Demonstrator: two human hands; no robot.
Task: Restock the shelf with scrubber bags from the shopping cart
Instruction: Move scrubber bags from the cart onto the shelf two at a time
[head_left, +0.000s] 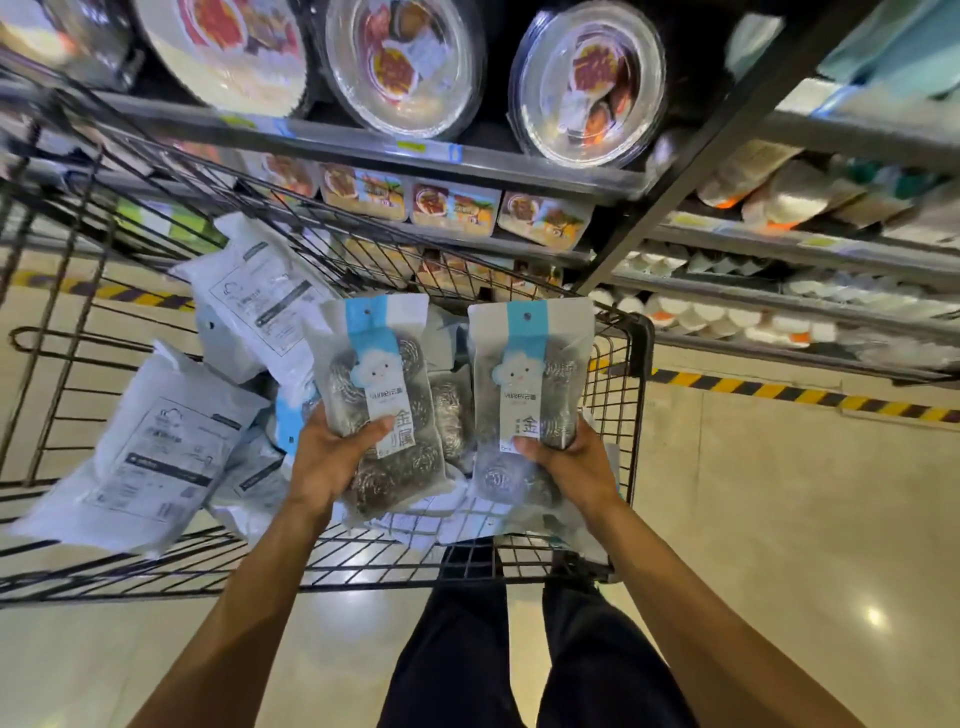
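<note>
Left hand (332, 460) grips a translucent, blue-topped bag of steel-wool scrubbers (382, 384) at its lower half, with the thumb clamped across the label. Right hand (569, 467) holds a second identical bag (530, 379) the same way. Both bags are upright over the black wire shopping cart (641, 338) (further white-backed bags (156, 457) lie inside), in front of the grey metal shelf (363, 148).

A shop aisle, from where I stand

In front of me a wire shopping cart (618, 374) heaped with identical scrubber bags (452, 415) stands by metal shelves (519, 166) that carry price tags (410, 147) along their edges and rows of packaged goods: lidded round trays (400, 67), labelled flat packs (452, 208); black-and-yellow striped tape (779, 392) runs along the glossy floor (779, 519)
</note>
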